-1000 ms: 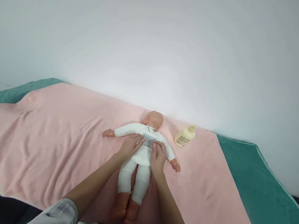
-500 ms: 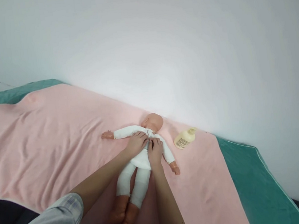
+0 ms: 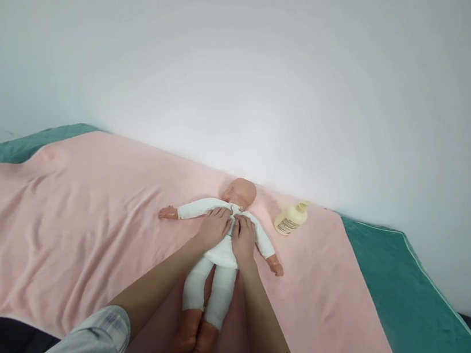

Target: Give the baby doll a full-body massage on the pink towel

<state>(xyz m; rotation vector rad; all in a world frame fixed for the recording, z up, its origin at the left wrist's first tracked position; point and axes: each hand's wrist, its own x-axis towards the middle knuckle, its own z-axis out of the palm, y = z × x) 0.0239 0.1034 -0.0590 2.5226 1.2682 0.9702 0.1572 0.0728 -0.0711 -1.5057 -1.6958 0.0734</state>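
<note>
A baby doll (image 3: pixel 222 253) with a soft white body lies stretched out in the middle of the pink blanket. Its bare head (image 3: pixel 243 192) points away from me, and its arms spread to both sides. My left hand (image 3: pixel 215 227) rests on the left side of its upper torso, fingers laid out over the white cloth. Beside it, my right hand (image 3: pixel 243 237) lies on the other side of the torso, fingers slightly bent and thumb apart. The two hands nearly meet at the doll's midline. Neither is seen holding anything.
To the right of the doll, a pale yellow lotion bottle (image 3: pixel 292 219) lies tilted on the pink blanket (image 3: pixel 320 292). A green cover (image 3: pixel 405 281) shows beyond the blanket's edges. A white wall (image 3: pixel 247 70) rises right behind the doll's head.
Both hands have shifted very slightly to the left on the doll's torso. The doll and the bottle stay where they were.
</note>
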